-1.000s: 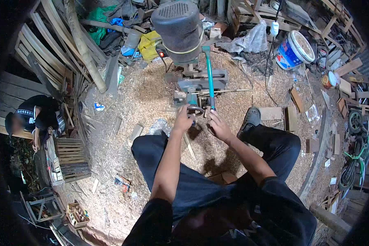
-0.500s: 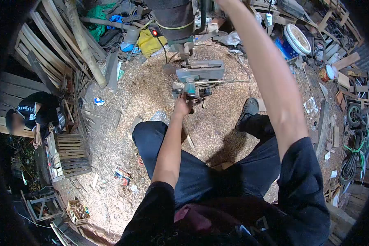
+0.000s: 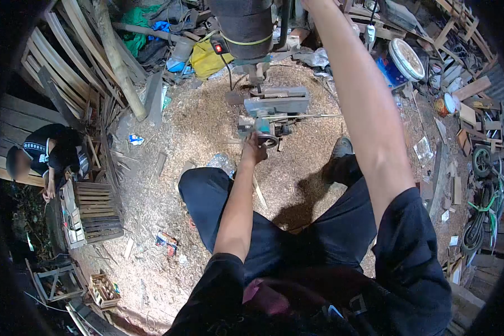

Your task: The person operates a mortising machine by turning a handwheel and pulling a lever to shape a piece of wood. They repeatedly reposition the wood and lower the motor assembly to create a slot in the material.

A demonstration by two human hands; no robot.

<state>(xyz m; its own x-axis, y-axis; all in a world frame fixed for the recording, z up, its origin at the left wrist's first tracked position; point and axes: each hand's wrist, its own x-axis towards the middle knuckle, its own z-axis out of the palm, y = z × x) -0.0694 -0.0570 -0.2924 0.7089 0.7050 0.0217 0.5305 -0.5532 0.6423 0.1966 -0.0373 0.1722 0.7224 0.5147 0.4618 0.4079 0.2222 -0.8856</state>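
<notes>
My left hand (image 3: 253, 149) is closed around the left side of a small metal handwheel (image 3: 269, 140) low on the front of a machine. Behind the wheel sits a grey vise (image 3: 277, 105) with a strip of wood (image 3: 283, 93) along its top. A metal bit (image 3: 259, 88) points down close over the vise from the machine's head (image 3: 242, 28), a dark cylinder with a yellow band. My right forearm (image 3: 369, 95) reaches up past the machine's right side, and its hand is cut off by the top edge. A thin rod (image 3: 308, 116) extends rightward beside the wheel.
Wood shavings (image 3: 168, 196) cover the floor. A lit red switch (image 3: 218, 48) hangs left of the machine head. Another person (image 3: 47, 151) sits at far left by a slatted crate (image 3: 98, 210). White-rimmed bucket (image 3: 406, 60), lumber and a small bike (image 3: 481, 196) line the right side.
The whole view has shifted slightly, so the machine sits a little lower and to the right. My left hand stays on the handwheel; my right forearm appears slightly farther left.
</notes>
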